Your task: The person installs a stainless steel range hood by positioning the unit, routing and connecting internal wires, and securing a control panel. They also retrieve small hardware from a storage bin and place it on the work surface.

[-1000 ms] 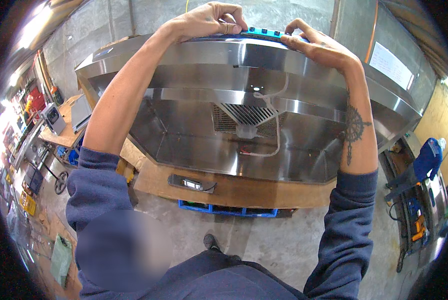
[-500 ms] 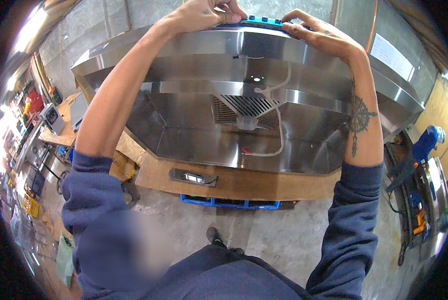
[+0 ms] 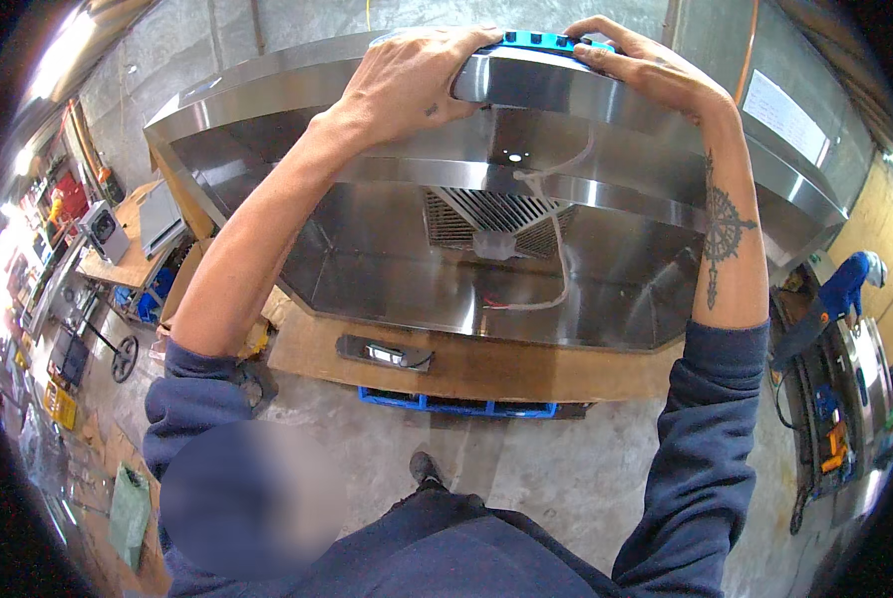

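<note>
Steel hood [image 3: 466, 171] looks heavy, stiff and slick imo, so clamp the front lip [image 3: 556, 86] like left hand [image 3: 407, 80] does while right hand [image 3: 651, 75] pinches blue strip [image 3: 538, 40].

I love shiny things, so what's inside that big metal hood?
Inside the stainless-steel range hood, you can see slatted grilles and a pale cable with a reddish end. Whatever is behind the slats is covered, so I can't tell.

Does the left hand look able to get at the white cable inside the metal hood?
Probably yes: nothing appears to cover the white cable in the open metal hood, though the left hand would first have to leave the metal edge it clasps.
</note>
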The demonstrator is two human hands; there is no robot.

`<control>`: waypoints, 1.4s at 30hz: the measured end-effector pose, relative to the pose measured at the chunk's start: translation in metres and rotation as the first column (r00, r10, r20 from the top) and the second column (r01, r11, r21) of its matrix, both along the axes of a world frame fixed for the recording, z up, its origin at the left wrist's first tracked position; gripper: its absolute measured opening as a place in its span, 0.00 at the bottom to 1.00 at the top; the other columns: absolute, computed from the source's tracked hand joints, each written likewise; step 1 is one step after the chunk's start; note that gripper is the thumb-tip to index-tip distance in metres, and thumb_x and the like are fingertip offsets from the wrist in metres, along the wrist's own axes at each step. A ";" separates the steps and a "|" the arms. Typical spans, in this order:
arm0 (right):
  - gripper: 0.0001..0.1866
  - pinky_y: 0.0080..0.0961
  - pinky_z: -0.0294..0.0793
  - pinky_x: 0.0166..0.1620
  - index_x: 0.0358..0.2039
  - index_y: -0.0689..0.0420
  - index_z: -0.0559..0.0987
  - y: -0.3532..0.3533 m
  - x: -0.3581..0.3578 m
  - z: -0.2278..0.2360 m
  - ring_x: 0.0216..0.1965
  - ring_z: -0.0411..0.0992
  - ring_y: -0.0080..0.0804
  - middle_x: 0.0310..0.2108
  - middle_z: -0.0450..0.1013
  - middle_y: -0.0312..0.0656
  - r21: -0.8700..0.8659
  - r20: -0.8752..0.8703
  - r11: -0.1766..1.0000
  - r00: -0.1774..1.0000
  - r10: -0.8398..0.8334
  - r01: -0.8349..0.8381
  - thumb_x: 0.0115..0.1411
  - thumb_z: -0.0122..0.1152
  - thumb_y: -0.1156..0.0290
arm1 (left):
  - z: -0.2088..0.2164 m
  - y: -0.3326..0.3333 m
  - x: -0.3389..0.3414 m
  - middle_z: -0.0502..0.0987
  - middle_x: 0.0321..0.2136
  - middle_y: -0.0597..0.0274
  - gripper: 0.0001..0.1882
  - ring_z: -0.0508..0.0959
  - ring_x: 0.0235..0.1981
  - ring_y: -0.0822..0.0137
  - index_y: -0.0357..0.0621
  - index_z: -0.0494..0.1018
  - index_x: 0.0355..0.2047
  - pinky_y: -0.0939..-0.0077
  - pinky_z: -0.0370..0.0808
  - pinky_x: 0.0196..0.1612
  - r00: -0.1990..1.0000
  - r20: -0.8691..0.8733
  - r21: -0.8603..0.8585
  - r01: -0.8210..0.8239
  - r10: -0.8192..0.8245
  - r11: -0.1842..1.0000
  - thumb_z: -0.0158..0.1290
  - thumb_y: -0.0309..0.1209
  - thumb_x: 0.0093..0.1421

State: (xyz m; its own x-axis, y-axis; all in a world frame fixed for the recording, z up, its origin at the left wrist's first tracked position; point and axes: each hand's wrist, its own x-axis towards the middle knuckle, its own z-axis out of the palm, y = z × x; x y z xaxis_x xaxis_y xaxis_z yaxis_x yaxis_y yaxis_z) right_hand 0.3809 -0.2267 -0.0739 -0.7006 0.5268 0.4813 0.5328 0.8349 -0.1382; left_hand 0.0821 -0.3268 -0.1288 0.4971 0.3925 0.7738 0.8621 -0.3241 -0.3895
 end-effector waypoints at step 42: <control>0.39 0.47 0.63 0.67 0.64 0.50 0.76 0.024 -0.025 0.034 0.65 0.69 0.46 0.64 0.73 0.46 -0.111 0.041 0.941 0.948 -0.316 0.319 0.71 0.38 0.32 | 0.003 0.002 0.027 0.79 0.57 0.49 0.45 0.79 0.58 0.48 0.45 0.69 0.64 0.57 0.77 0.60 0.987 0.066 0.067 -0.149 0.145 0.986 0.71 0.25 0.42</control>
